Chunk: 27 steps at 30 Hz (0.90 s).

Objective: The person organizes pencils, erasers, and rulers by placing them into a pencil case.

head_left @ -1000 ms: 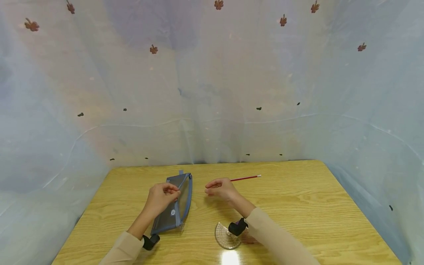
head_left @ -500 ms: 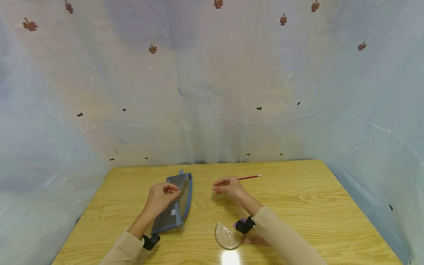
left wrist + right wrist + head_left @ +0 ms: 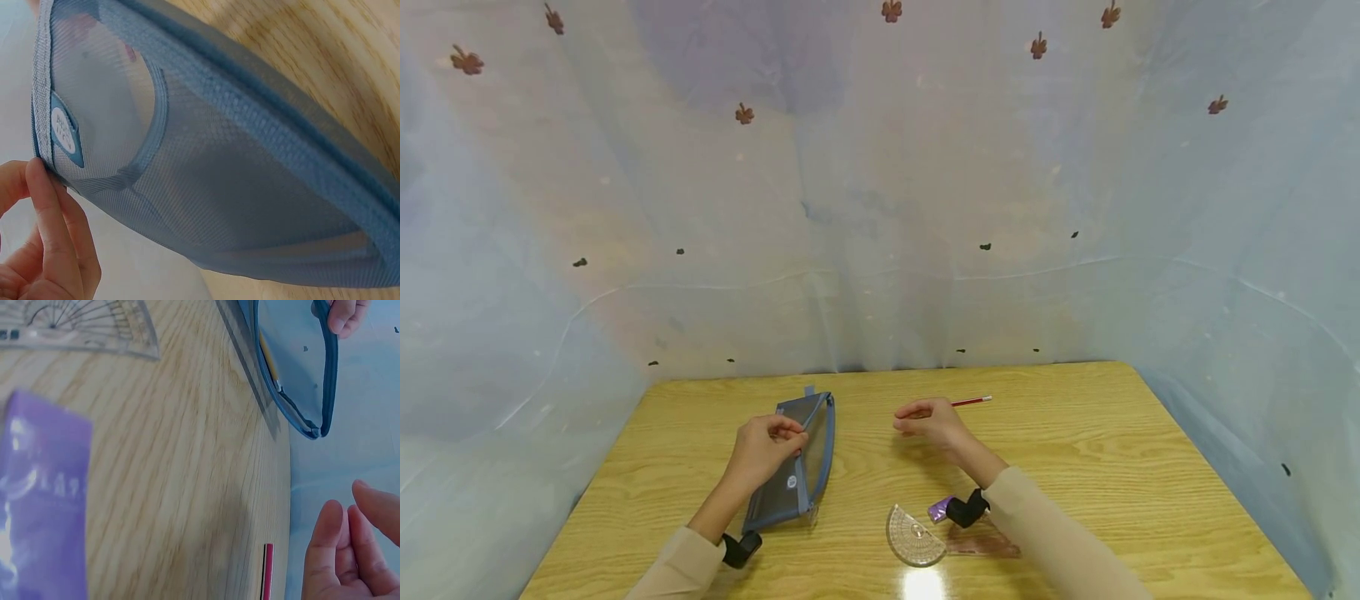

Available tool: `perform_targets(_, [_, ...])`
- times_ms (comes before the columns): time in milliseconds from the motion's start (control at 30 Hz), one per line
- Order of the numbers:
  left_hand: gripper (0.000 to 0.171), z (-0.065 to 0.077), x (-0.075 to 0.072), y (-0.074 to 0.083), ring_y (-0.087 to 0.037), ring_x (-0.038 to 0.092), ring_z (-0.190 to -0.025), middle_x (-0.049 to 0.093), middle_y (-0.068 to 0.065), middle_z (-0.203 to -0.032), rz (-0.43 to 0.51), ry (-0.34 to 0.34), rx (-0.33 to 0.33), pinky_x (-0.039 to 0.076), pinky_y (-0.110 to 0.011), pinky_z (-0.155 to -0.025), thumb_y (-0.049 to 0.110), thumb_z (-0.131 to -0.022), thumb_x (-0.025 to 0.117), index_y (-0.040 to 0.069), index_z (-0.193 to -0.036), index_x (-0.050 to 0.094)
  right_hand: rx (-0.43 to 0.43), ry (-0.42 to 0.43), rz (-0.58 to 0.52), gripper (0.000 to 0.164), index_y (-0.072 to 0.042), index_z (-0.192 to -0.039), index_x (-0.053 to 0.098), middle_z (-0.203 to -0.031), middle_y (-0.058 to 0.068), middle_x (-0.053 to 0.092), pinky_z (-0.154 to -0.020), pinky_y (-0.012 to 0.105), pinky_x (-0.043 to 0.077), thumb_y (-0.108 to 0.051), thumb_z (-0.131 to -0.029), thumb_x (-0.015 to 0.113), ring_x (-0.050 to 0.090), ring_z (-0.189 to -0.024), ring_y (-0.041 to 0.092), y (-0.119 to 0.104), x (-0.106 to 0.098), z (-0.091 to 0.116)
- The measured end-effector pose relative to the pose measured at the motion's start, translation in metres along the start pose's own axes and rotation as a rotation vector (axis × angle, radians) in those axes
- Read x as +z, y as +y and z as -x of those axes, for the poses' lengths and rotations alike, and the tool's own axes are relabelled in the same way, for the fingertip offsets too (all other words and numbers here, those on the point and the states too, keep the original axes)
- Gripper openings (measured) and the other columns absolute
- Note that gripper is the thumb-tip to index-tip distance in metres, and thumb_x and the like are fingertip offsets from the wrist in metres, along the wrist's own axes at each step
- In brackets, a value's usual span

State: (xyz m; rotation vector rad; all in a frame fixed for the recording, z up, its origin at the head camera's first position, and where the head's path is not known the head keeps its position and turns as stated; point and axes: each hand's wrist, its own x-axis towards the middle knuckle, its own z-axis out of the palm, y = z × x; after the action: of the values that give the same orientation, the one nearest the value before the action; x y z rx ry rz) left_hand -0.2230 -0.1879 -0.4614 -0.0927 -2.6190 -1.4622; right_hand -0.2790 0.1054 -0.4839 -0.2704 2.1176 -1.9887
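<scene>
My left hand (image 3: 760, 452) pinches the upper edge of a blue-grey mesh pencil case (image 3: 775, 493), whose zip mouth gapes toward the right. In the left wrist view, thumb and fingers hold the trim beside a small round label (image 3: 63, 130). Through the mouth, a yellow stick-like item (image 3: 269, 359) shows inside the case in the right wrist view. My right hand (image 3: 942, 429) hovers over the table with fingers loosely bent and nothing between them. Just behind it lies a red pencil (image 3: 973, 401) with a white end, partly hidden by the hand.
A clear half-round protractor (image 3: 913, 537) lies near the front. Beside it are a purple shiny packet-like item (image 3: 939, 509) and a pinkish see-through flat piece (image 3: 973, 543), partly covered by the right wrist and sleeve. A pale curtain (image 3: 880, 317) hangs behind the table.
My right hand has moved right, away from the pencil case and toward the red pencil, uncovering more of the purple item and pinkish piece. My left hand and the case stay put.
</scene>
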Motion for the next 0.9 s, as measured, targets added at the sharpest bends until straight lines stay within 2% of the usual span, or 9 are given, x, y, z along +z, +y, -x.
perform_targets(233, [0.004,0.001,-0.001,0.000,-0.018,0.069,-0.064,0.068,-0.003,-0.074,0.000,0.000,-0.001,0.060,-0.032,-0.059,0.003,-0.086,0.077,0.001,-0.087,0.074,-0.012,-0.010,0.006,0.030,0.022,-0.111,0.062,-0.104,0.025,0.069,-0.088,0.054,0.055,0.003,-0.090,0.071,0.069,-0.094,0.037,0.002,-0.011,0.000])
perform_targets(467, [0.005,0.001,-0.001,0.000,-0.018,0.069,-0.064,0.068,-0.003,-0.074,0.000,-0.005,0.000,0.060,-0.036,-0.061,0.004,-0.086,0.077,0.001,-0.088,0.074,0.018,0.037,0.032,0.030,0.020,-0.111,0.063,-0.095,0.015,0.071,-0.088,0.053,0.056,0.002,-0.089,0.072,0.067,-0.096,0.042,0.002,-0.024,0.001])
perform_targets(567, [0.005,0.001,-0.001,0.000,-0.018,0.069,-0.064,0.068,-0.003,-0.074,0.002,-0.004,0.001,0.061,-0.036,-0.061,0.004,-0.086,0.077,0.001,-0.088,0.074,0.012,0.043,0.040,0.028,0.020,-0.111,0.064,-0.096,0.015,0.071,-0.089,0.054,0.055,0.003,-0.090,0.071,0.067,-0.097,0.042,0.003,-0.030,0.001])
perform_targets(767, [0.005,0.001,0.000,-0.001,-0.017,0.069,-0.063,0.068,-0.002,-0.074,0.000,0.000,0.007,0.060,-0.035,-0.060,0.004,-0.086,0.077,0.001,-0.088,0.074,-0.006,0.040,0.065,0.024,0.017,-0.109,0.066,-0.099,0.020,0.070,-0.087,0.055,0.056,0.002,-0.091,0.071,0.066,-0.095,0.042,0.003,-0.040,0.002])
perform_targets(800, [0.005,0.001,0.000,-0.001,-0.017,0.069,-0.063,0.068,-0.002,-0.074,-0.001,-0.001,0.009,0.060,-0.036,-0.060,0.004,-0.086,0.077,0.001,-0.088,0.074,-0.008,0.034,0.067,0.024,0.018,-0.109,0.065,-0.100,0.023,0.070,-0.088,0.057,0.055,0.003,-0.091,0.070,0.068,-0.092,0.039,-0.001,-0.040,0.004])
perform_targets(900, [0.005,0.001,-0.001,-0.001,-0.017,0.068,-0.063,0.068,-0.002,-0.074,-0.002,0.000,0.007,0.060,-0.033,-0.059,0.004,-0.086,0.077,0.001,-0.088,0.074,-0.017,0.022,0.074,0.024,0.020,-0.110,0.063,-0.104,0.031,0.066,-0.089,0.058,0.054,0.005,-0.091,0.068,0.067,-0.093,0.041,-0.014,-0.042,0.013])
